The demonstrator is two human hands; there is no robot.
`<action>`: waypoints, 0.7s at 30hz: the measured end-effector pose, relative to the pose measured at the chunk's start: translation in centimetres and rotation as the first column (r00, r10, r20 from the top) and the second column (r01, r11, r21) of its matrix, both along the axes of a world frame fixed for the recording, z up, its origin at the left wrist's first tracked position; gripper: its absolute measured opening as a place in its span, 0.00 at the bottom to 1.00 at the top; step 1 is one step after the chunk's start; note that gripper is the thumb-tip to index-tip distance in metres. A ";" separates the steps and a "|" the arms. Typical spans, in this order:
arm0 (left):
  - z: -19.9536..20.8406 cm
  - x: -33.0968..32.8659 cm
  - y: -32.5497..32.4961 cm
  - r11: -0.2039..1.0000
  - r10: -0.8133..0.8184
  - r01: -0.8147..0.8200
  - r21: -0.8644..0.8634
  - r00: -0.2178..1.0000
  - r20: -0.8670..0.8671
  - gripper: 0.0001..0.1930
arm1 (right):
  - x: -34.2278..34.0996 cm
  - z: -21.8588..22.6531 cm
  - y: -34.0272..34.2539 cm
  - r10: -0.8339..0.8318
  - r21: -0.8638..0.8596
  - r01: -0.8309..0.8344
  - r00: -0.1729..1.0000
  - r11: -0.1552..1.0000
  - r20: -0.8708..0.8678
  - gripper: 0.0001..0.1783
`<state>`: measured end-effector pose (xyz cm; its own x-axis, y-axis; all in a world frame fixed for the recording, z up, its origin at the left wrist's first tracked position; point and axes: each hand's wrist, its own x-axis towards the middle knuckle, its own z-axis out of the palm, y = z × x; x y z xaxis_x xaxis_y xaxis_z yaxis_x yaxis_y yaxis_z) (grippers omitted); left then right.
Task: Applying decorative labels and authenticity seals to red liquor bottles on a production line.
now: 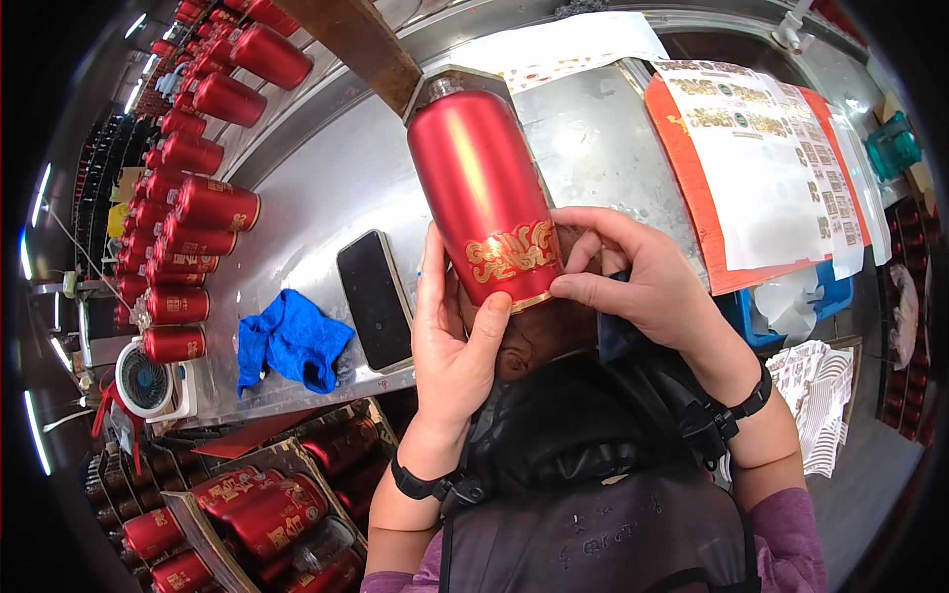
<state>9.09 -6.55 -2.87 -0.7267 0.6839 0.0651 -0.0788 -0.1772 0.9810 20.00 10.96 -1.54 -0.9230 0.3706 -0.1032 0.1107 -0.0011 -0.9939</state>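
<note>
Both busy: L hand [450, 364] grips the red bottle [484, 168] low on its left; R hand [638, 282] half-curled at its lower right edge, can't tell if gripping. Bottle tilts above metal table [316, 212]; prob. stiff, slick, breakable, fairly heavy; best held round lower body. Phone [374, 296], blue cloth [294, 343] nearby; other bottles [217, 203] far L.

head: worn fisheye | looks down | near, above hands [647, 284] and metal bench [316, 203]
</note>
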 end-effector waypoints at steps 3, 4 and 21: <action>0.0 0.0 0.0 1.000 -0.001 0.001 0.003 1.000 0.000 0.41 | 0.0 0.2 0.2 0.017 0.007 -0.017 1.000 1.000 0.015 0.31; 0.0 0.0 0.0 1.000 -0.002 0.002 0.003 1.000 0.000 0.41 | 0.0 0.3 0.3 0.030 0.021 -0.031 0.999 0.999 0.028 0.31; 0.0 0.0 0.1 0.996 -0.017 0.012 -0.085 0.999 -0.050 0.49 | 0.0 0.4 0.2 0.033 -0.024 -0.032 0.999 0.999 0.027 0.31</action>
<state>9.11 -6.47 -2.89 -0.7138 0.6990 0.0434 -0.0302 -0.0926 0.9953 19.99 11.14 -1.11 -0.9314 0.3374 -0.1369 0.1382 -0.0202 -0.9902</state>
